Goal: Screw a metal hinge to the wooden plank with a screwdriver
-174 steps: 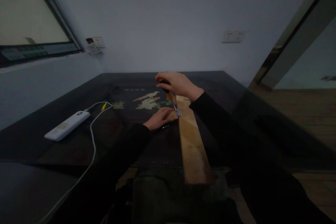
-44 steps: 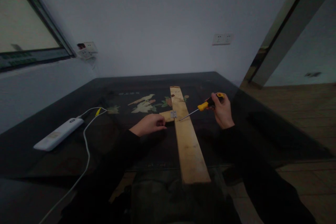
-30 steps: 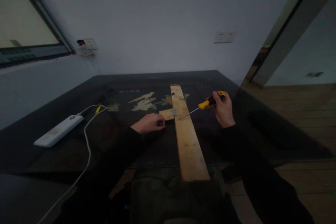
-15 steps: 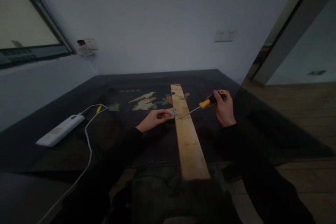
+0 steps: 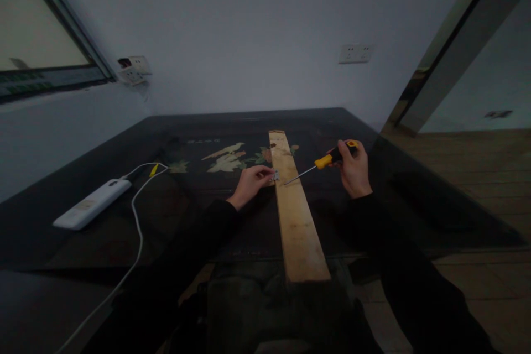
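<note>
A long wooden board (image 5: 298, 227) lies lengthwise over the dark table, its near end jutting past the front edge. At the board's left side sits a small metal hinge (image 5: 276, 175), with the fingertips of my left hand (image 5: 250, 182) pinched on its outer edge. A second piece of wood shows partly beneath that hand; most of it is hidden. My right hand (image 5: 355, 170) is wrapped around the black and yellow handle of a screwdriver (image 5: 324, 162). The shaft slants down to the left, its tip at the board's surface just right of the hinge.
A white power strip (image 5: 93, 204) rests on the left of the dark table (image 5: 232, 227), its white cable (image 5: 140, 232) looping down the front. Bird and flower pictures (image 5: 226, 160) decorate the tabletop. Wall sockets (image 5: 355, 53) are above the back edge.
My left hand has shifted right and slightly up, and its fingers now pinch at the hinge. My right hand and the screwdriver stay almost where they were.
</note>
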`<state>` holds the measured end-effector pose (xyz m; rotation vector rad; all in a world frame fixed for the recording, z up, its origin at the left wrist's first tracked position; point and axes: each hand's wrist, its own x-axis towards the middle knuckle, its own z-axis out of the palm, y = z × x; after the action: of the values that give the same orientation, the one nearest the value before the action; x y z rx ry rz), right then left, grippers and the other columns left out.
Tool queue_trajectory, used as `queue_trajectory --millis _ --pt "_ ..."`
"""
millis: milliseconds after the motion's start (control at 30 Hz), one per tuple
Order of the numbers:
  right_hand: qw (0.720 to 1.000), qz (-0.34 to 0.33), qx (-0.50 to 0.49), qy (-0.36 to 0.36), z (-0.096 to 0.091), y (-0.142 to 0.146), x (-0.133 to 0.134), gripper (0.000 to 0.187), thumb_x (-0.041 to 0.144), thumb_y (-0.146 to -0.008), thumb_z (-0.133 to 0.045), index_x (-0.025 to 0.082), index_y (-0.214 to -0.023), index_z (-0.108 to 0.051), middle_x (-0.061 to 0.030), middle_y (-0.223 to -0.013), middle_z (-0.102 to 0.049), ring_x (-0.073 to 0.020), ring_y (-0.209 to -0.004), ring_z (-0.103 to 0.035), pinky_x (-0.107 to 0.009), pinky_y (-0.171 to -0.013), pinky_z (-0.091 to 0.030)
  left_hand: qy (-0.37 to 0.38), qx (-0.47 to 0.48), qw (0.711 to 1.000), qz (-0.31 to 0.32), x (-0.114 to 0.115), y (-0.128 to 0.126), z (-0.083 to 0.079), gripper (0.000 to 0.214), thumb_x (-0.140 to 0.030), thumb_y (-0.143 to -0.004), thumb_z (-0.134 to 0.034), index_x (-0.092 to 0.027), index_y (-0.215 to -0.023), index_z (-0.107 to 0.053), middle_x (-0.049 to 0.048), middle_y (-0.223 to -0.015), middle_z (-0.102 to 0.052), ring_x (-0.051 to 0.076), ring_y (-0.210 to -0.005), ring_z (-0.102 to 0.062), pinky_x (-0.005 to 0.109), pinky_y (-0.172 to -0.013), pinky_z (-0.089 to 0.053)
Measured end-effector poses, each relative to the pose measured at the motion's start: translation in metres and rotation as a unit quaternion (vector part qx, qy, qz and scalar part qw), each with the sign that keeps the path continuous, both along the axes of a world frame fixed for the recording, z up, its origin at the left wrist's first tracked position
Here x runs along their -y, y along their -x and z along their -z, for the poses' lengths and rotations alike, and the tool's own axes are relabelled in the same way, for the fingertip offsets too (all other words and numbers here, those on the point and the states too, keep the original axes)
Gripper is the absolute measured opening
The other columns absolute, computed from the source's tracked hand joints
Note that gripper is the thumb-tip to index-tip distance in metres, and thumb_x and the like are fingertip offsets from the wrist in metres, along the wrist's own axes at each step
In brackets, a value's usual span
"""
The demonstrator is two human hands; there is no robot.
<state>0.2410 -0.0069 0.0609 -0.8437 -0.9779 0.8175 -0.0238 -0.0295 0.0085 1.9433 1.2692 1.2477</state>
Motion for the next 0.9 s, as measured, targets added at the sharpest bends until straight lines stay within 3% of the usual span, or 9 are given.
queue_trajectory --millis 400,700,900 --pt "1.0 0.013 0.014 -0.023 0.0 0.001 -0.001 0.035 0.047 -0.072 -0.068 0.023 -0.086 -0.046 0.0045 -0.068 -0.058 -0.0106 -0.056 -0.061 -0.018 -0.038 -0.045 -0.029 -0.071 0.997 -0.012 -0.003 0.003 0.005 0.014 -0.026 -0.081 -0.063 -0.017 -0.091 -0.07 0.0048 -0.088 -0.072 0.016 -0.074 -0.064 0.027 -0.07 -0.051" --pt "0.992 0.018 0.045 -0.117 -0.032 0.031 -0.001 0.03 0.044 -0.077 -0.064 0.025 -0.089 -0.044 0.0024 -0.072 -0.059 -0.0137 -0.063 -0.063 -0.021 -0.042 -0.048 -0.027 -0.07 0.997 -0.011 0.0 0.0 0.002 0.013 -0.026 -0.079 -0.065 -0.017 -0.087 -0.071 0.0039 -0.086 -0.073 0.016 -0.073 -0.064 0.025 -0.068 -0.049" --pt "0.989 -0.009 0.086 -0.12 -0.037 0.045 0.008 0.029 0.042 -0.077 -0.064 0.025 -0.091 -0.045 0.0018 -0.072 -0.059 -0.013 -0.063 -0.061 -0.021 -0.042 -0.049 -0.027 -0.068 0.997 -0.008 -0.002 0.0 0.005 0.018 -0.028 -0.08 -0.065 -0.017 -0.093 -0.07 0.0042 -0.087 -0.073 0.016 -0.073 -0.065 0.025 -0.068 -0.05"
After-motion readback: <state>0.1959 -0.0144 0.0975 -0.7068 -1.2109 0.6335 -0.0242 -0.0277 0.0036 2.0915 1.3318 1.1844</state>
